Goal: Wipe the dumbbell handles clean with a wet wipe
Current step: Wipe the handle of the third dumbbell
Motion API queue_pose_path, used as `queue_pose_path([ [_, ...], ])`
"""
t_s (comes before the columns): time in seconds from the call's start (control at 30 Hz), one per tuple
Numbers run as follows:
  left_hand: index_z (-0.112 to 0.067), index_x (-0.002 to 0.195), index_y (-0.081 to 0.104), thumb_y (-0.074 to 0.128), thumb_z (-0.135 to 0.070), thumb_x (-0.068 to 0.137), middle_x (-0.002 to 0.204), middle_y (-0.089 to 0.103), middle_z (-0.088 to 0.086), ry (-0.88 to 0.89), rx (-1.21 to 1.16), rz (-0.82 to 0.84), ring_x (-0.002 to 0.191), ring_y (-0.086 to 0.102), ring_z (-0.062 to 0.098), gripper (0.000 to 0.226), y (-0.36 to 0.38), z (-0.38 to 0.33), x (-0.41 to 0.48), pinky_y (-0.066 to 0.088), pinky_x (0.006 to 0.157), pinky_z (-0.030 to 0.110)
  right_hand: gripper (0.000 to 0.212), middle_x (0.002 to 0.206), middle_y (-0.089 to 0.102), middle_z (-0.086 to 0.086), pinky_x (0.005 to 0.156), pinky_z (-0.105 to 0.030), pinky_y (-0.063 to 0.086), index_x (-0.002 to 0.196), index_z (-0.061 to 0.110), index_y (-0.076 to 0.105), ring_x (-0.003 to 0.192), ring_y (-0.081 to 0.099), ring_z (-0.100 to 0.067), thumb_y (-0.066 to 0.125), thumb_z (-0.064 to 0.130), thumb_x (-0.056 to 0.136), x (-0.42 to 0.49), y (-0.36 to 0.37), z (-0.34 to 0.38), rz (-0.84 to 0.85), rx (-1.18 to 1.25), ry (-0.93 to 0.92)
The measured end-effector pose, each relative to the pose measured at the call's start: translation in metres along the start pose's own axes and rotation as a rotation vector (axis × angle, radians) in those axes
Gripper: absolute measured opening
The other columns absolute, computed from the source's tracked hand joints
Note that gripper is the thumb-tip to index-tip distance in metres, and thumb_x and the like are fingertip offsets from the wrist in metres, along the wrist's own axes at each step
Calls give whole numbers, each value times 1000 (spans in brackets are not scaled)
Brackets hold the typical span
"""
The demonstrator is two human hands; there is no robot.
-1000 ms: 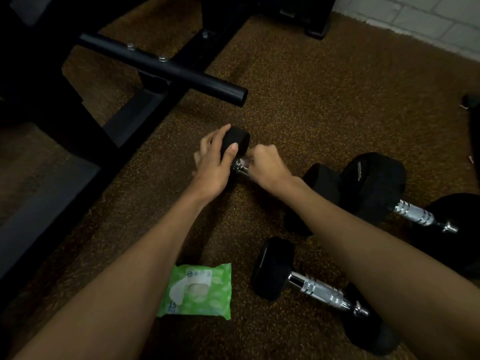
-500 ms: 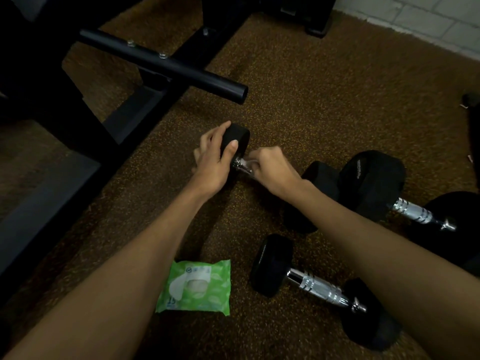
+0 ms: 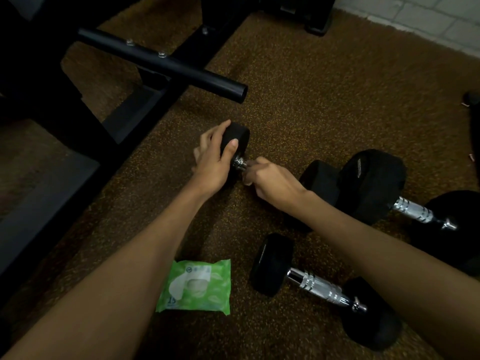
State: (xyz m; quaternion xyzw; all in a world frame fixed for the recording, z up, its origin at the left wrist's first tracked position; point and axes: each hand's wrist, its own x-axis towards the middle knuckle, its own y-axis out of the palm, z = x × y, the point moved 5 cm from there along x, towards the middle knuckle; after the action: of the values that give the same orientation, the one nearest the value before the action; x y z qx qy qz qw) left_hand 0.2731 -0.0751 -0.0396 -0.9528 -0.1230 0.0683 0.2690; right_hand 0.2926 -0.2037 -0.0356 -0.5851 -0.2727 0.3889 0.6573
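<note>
A small black dumbbell [image 3: 237, 138] lies on the brown floor in the middle of the head view. My left hand [image 3: 217, 158] grips its far weight head, thumb across the face. My right hand [image 3: 270, 181] is curled round the chrome handle, with a bit of pale wet wipe [image 3: 246, 181] showing under the fingers. Most of the handle is hidden by that hand. The green wet wipe pack [image 3: 197, 287] lies flat near my left forearm.
A second dumbbell with a chrome handle [image 3: 320, 285] lies at the front right. A bigger dumbbell [image 3: 374, 185] sits at the right. A black metal rack with a round bar [image 3: 166, 64] stands at the left. A white tiled wall [image 3: 428, 19] is at the back right.
My right hand has slid a little along the handle, away from the left-hand weight head, so more chrome shows there. My left hand keeps its grip.
</note>
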Motion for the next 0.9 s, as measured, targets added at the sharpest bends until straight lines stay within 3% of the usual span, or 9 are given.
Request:
queue_pose_path([
  [0.07, -42, 144, 23, 35, -44, 99, 151, 20, -3, -4, -4, 5, 135, 20, 25, 47, 0, 0, 1, 19, 111, 50, 26, 111, 66, -11, 89, -38, 49, 100, 4, 69, 107, 57, -27, 50, -5, 85, 5, -4, -5, -114, 161, 47],
  [0.17, -43, 144, 23, 35, -46, 98, 151, 20, -4, -6, -3, 6, 135, 20, 26, 47, 0, 1, 1, 21, 111, 53, 27, 108, 67, -15, 86, -41, 52, 106, 2, 68, 100, 64, -28, 49, -3, 89, 11, -7, -9, -214, 287, 170],
  [0.3, -43, 144, 24, 35, -46, 98, 150, 21, -4, 6, -2, -14, 134, 22, 25, 47, 1, 2, 1, 21, 111, 50, 29, 121, 62, -7, 87, -36, 51, 119, 18, 61, 116, 54, -23, 47, 15, 94, 5, -2, 1, -90, 52, 192],
  [0.4, -43, 144, 24, 35, -46, 98, 150, 21, -4, 11, -3, -11, 134, 22, 25, 47, 0, 4, 1, 20, 109, 47, 27, 111, 66, -1, 75, -34, 49, 117, 27, 62, 113, 52, -20, 46, 27, 94, 3, -9, 0, -151, -36, 279],
  [0.53, -43, 144, 23, 35, -46, 98, 150, 21, -4, 9, -4, -15, 135, 21, 24, 47, 1, 4, 0, 18, 110, 47, 28, 105, 69, -9, 80, -38, 55, 114, 23, 66, 99, 64, -25, 50, 19, 92, 21, -6, -26, -213, 307, 544],
  [0.6, -42, 144, 24, 35, -46, 98, 149, 21, -5, 10, -4, -18, 135, 21, 23, 48, 1, 4, 1, 17, 110, 47, 23, 102, 70, -10, 78, -31, 54, 107, 20, 71, 93, 66, -23, 56, 16, 89, 30, -3, -43, -216, 510, 667],
  [0.7, -42, 144, 25, 35, -46, 98, 148, 23, -5, 12, -8, -24, 134, 22, 22, 47, 1, 4, 1, 18, 109, 47, 19, 100, 66, -7, 71, -20, 40, 102, 16, 73, 90, 59, -15, 63, 19, 86, 36, 3, -59, -143, 713, 797],
  [0.9, -41, 143, 27, 36, -45, 98, 146, 26, -4, 29, -19, -41, 133, 23, 23, 46, 2, 6, 1, 20, 110, 49, 30, 101, 60, -11, 69, -24, 40, 110, 3, 63, 91, 55, -22, 57, 18, 84, 48, 15, -57, 120, 834, 879],
])
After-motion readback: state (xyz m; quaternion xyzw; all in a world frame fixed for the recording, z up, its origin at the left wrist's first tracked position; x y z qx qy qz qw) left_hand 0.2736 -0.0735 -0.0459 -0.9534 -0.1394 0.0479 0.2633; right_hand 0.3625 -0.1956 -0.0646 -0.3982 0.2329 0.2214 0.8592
